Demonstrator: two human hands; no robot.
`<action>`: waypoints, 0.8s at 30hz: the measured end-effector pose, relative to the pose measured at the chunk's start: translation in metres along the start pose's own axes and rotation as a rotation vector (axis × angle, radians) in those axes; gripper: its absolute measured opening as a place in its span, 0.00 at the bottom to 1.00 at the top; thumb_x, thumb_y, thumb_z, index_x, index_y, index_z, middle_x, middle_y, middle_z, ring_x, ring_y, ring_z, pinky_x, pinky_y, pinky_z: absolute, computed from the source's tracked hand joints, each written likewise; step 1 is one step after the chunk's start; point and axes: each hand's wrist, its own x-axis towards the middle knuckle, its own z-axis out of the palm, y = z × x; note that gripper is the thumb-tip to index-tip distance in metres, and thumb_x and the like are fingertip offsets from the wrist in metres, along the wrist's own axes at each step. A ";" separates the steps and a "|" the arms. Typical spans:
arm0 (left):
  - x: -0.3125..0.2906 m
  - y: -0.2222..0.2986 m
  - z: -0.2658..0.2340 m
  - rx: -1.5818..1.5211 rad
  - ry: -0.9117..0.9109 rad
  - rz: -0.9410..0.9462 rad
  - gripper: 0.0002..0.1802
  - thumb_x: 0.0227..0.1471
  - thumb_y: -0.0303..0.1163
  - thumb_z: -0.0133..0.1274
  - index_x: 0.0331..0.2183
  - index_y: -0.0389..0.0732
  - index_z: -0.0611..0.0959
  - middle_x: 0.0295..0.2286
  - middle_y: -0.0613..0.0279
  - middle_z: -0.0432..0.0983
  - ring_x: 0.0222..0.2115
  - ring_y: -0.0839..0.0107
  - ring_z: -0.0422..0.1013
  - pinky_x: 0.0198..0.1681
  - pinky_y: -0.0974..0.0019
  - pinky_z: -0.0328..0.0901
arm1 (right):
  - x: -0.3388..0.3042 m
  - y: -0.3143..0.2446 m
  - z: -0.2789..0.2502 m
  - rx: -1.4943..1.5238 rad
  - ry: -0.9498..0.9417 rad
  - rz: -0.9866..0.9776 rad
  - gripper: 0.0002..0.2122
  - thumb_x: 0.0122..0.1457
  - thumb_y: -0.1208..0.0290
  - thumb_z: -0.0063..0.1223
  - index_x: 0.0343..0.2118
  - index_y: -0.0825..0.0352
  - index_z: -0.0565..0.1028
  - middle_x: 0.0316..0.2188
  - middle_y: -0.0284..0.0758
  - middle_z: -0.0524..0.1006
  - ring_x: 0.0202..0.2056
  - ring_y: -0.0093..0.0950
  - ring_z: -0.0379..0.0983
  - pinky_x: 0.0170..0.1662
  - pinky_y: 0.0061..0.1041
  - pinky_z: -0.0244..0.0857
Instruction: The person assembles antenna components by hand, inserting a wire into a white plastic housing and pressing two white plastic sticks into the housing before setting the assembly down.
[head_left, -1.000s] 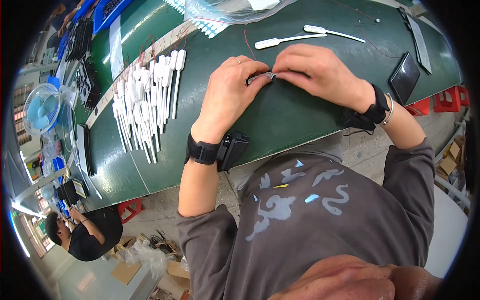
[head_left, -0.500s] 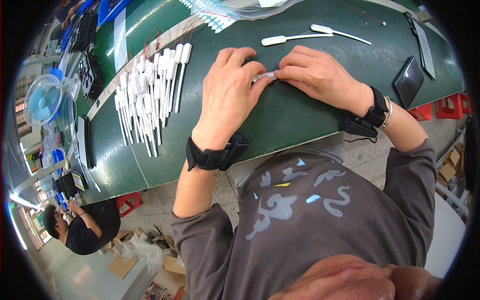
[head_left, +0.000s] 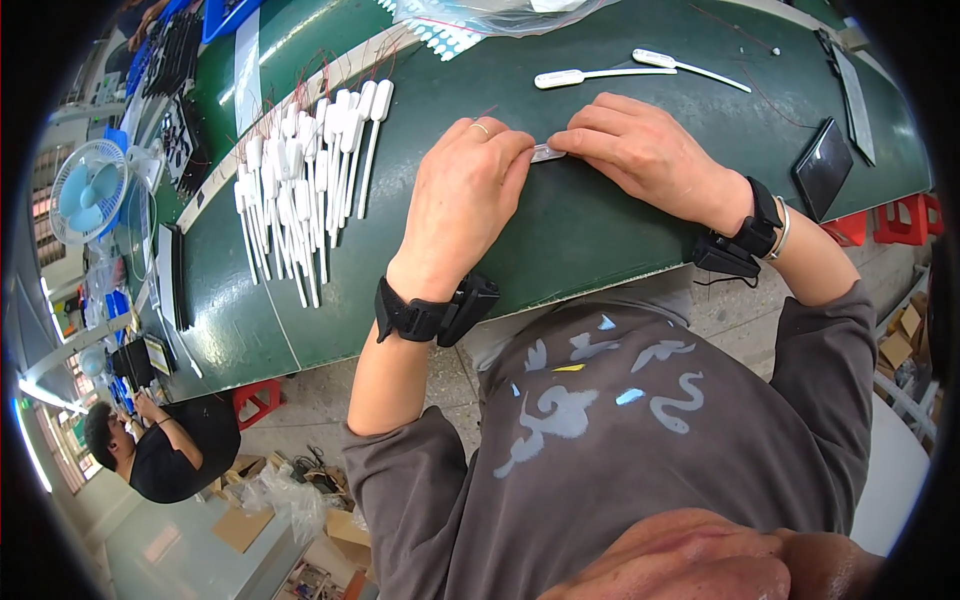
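Observation:
A small, whitish, partly see-through piece [head_left: 545, 153] is held level between both hands, just above the green table. My left hand [head_left: 468, 190] is closed in a pinch on its left end. At its right end, my right hand [head_left: 640, 155] pinches with thumb and forefinger. The fingers cover most of the piece, so its full shape is hidden. Beyond the hands lie two white sticks with wide flat-looking heads, one stick [head_left: 560, 79] nearer and another stick [head_left: 700, 72] farther right. To the left of my left hand spreads a pile of similar white sticks [head_left: 300, 170] with thin red wires.
On the green table [head_left: 590, 230], a clear plastic bag [head_left: 490, 12] and a dotted sheet [head_left: 440, 38] lie at the far edge. A black flat device [head_left: 823, 168] lies on the right. A fan [head_left: 88, 193] and a seated person [head_left: 165, 455] are at the left.
My left fingers, raised and spread before, have closed down onto the left end of the piece. My right hand stays nearly in place. The whole view has shifted slightly.

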 end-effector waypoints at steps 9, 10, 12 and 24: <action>-0.005 0.000 -0.003 0.087 -0.043 0.105 0.04 0.52 0.26 0.58 0.32 0.37 0.84 0.30 0.59 0.78 0.34 0.59 0.73 0.39 0.58 0.70 | 0.000 -0.003 0.000 -0.006 -0.024 0.031 0.13 0.52 0.80 0.58 0.42 0.65 0.78 0.34 0.34 0.75 0.36 0.35 0.72 0.38 0.33 0.70; -0.005 -0.001 -0.002 0.087 -0.045 0.103 0.04 0.52 0.26 0.58 0.32 0.37 0.84 0.30 0.59 0.78 0.34 0.59 0.73 0.39 0.58 0.70 | 0.000 -0.003 0.000 -0.011 -0.027 0.030 0.13 0.52 0.80 0.58 0.43 0.65 0.78 0.34 0.34 0.75 0.36 0.35 0.72 0.38 0.33 0.70; -0.001 -0.003 0.002 0.021 -0.009 0.038 0.04 0.52 0.26 0.58 0.32 0.37 0.84 0.29 0.59 0.78 0.34 0.59 0.73 0.39 0.59 0.70 | 0.000 -0.002 0.001 -0.024 -0.034 0.026 0.14 0.52 0.80 0.57 0.43 0.64 0.78 0.34 0.34 0.75 0.36 0.35 0.72 0.38 0.34 0.70; -0.005 0.006 0.000 0.119 -0.033 -0.010 0.03 0.51 0.25 0.58 0.31 0.38 0.84 0.28 0.59 0.77 0.32 0.59 0.73 0.36 0.58 0.70 | 0.000 -0.008 -0.001 -0.077 -0.081 0.002 0.16 0.53 0.79 0.55 0.46 0.63 0.77 0.35 0.33 0.74 0.36 0.34 0.70 0.39 0.32 0.68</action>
